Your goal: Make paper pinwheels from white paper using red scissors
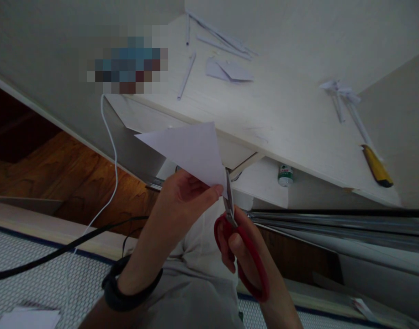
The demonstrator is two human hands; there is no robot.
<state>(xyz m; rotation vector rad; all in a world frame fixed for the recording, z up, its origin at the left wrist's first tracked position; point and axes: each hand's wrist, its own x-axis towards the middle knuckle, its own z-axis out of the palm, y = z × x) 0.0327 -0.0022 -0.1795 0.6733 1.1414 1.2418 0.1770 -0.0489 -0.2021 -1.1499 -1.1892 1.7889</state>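
Note:
My left hand (192, 196) pinches a white triangular sheet of paper (192, 148) near its lower right corner, thumb on top. With my right hand (245, 246) I grip red-handled scissors (259, 274), fingers through the loops. The scissor blades point up and lie at the paper's right edge, close to my left thumb. Whether they are cutting into the paper I cannot tell. Both hands are in front of the white desk's edge, above my lap.
On the white desk (284, 123) lie rolled paper sticks (186, 77), folded paper (228, 71), a bundle of paper rolls (339, 91) and a yellow utility knife (377, 167). A small jar (285, 176) stands on a lower shelf. A white cable (116, 169) hangs at the left.

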